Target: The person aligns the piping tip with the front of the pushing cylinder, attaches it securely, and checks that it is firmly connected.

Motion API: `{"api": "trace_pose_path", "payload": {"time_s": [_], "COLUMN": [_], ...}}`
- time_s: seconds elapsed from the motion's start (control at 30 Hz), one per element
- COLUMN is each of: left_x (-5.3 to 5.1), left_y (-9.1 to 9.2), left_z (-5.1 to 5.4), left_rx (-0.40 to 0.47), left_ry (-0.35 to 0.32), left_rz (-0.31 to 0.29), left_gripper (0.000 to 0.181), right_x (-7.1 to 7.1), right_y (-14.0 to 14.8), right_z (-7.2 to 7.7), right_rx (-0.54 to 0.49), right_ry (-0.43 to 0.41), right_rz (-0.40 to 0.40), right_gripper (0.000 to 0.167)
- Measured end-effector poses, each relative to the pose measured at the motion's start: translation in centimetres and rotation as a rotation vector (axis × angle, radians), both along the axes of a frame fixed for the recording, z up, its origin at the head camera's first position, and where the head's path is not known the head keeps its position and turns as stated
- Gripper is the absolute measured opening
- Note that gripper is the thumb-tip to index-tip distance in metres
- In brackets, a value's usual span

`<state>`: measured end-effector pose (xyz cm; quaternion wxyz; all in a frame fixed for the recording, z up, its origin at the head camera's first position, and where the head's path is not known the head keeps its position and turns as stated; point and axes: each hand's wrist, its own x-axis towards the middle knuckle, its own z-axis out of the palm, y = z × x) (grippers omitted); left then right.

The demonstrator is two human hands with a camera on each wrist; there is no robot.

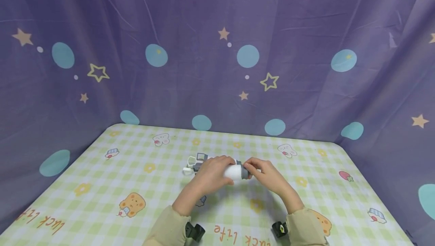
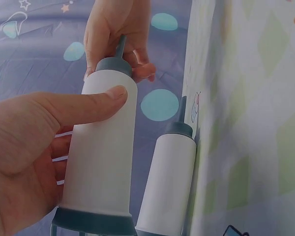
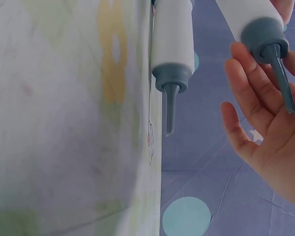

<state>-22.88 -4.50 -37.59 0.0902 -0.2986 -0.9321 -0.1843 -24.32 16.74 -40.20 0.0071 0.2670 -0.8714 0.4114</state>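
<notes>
A white tube (image 1: 234, 172) with a grey collar and a thin nozzle (image 3: 280, 78) lies sideways in my left hand (image 1: 212, 172). In the left wrist view my left thumb crosses its white body while the fingers curl behind it. At its nozzle end, my right hand (image 1: 268, 174) pinches the grey collar (image 2: 113, 65) between thumb and fingers. Beside it, on the tablecloth, lies a second, similar white tube (image 2: 169, 182), untouched, its nozzle (image 3: 170, 108) pointing the same way. White loop-shaped handles (image 1: 192, 160) stick out left of my left hand; which tube each belongs to is hidden.
A green-and-white checked cloth (image 1: 170, 200) with cartoon prints covers the table. Behind it hangs a purple curtain (image 1: 204, 11) with stars and blue dots, close to the table's far edge. Black wrist-worn devices (image 1: 195, 232) sit at both cuffs.
</notes>
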Motion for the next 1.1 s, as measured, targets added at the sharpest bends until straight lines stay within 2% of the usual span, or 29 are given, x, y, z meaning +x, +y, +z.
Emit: {"api": "trace_pose_path", "payload": {"time_s": [0.23,0.3,0.47,0.67,0.87,0.93,1.1], "left_x": [0.0,0.0,-0.1,-0.1,0.0,0.0,0.0], "left_y": [-0.2,-0.3,-0.4,-0.4,-0.4,-0.4,-0.5], "left_z": [-0.1,-0.1,0.0,0.1,0.1,0.1,0.2], "left_rx": [0.018,0.023,0.025,0.025,0.024,0.028,0.036], "left_ry": [-0.001,-0.004,0.002,0.003,-0.005,-0.009,-0.008], "left_rz": [0.017,0.02,0.026,0.032,0.031,0.03,0.028], "left_gripper": [0.047,0.046,0.047,0.047,0.047,0.047,0.047], "right_x": [0.2,0.6,1.1,0.4,0.5,0.8,2.0], "right_y": [0.1,-0.1,-0.5,-0.2,-0.3,-0.5,-1.1], "right_z": [0.3,0.8,1.6,0.5,0.6,0.9,2.9], "right_rx": [-0.022,-0.037,-0.078,-0.078,-0.065,-0.059,-0.049], "right_ry": [0.015,0.007,0.034,0.1,0.096,0.084,0.047], "right_rz": [-0.031,-0.043,-0.014,0.063,0.059,0.05,0.061], "right_gripper": [0.022,0.021,0.037,0.041,0.034,0.031,0.025]}}
